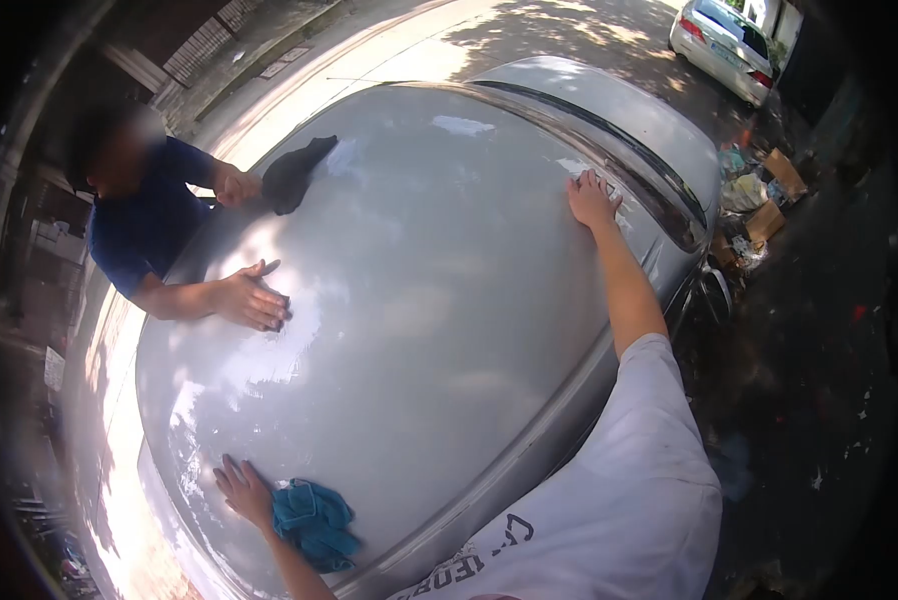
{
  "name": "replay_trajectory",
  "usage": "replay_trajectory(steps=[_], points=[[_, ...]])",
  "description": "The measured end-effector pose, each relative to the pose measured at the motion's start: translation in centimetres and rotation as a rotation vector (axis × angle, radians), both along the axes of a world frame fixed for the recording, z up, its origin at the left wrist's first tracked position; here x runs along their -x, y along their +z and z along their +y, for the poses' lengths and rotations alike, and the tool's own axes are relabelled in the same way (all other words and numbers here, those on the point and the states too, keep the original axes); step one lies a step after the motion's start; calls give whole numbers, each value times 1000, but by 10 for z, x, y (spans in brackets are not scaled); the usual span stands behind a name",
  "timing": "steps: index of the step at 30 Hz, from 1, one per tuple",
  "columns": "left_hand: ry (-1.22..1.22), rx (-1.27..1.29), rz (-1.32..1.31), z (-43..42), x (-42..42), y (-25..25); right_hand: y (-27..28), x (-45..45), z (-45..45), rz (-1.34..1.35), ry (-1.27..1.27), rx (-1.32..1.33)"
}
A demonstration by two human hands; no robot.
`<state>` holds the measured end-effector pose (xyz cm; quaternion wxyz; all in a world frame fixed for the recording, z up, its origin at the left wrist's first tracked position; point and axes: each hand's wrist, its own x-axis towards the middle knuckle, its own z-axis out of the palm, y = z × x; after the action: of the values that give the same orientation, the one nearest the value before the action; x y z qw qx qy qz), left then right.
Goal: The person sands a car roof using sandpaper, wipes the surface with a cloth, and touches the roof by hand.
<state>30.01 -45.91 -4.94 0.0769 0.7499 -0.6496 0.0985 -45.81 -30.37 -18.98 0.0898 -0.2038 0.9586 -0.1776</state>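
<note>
A silver-grey car roof [419, 270] fills the middle of the view, with sky reflections and pale streaks on it. My left hand [245, 492] lies open on the roof at the lower left, fingers spread. A crumpled teal cloth [314, 523] rests right beside that hand's wrist. At the upper right, my right hand [594, 198] is flat on the roof near the windshield edge, fingers apart, with nothing seen in it.
Across the roof stands another person in a dark blue shirt [134, 235], one hand [254, 298] on the roof. A black cloth [297, 175] lies near their other hand. Behind are a parked white car [724, 45] and a pile of cardboard and bags [764, 200].
</note>
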Motion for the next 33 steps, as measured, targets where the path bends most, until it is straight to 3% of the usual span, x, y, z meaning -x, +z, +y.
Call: replay_trajectory(steps=[3,5,6,8,11,13,15,17,21,23,25,27,30,33], points=[[4,-3,33,7,8,-1,6,1,-53,-30,-23,-23],[-50,28,85,8,4,1,5,-33,-97,101,261,21],[-30,22,59,5,1,-1,6,-39,-98,91,266,27],[-62,39,65,2,-2,-4,11,-44,-100,60,630,204],[-108,49,85,6,-14,-3,-1,28,-98,9,406,136],[-120,79,112,2,-8,-3,-2,50,-111,-93,21,20],[-116,90,138,9,2,1,-1,21,-145,-36,62,37],[-118,83,120,10,-6,-7,0,-9,-172,103,464,56],[-119,103,141,7,-6,-4,18,23,-158,-83,372,101],[-117,107,165,5,-4,-3,24,16,-180,-67,110,4],[-68,99,133,13,18,6,30,-21,-211,-23,249,-14],[-77,102,132,13,7,2,27,-49,-233,65,609,62],[-87,112,147,10,0,-3,42,-13,-220,-30,470,7],[-104,123,147,7,1,-1,44,-54,-256,27,386,72]])
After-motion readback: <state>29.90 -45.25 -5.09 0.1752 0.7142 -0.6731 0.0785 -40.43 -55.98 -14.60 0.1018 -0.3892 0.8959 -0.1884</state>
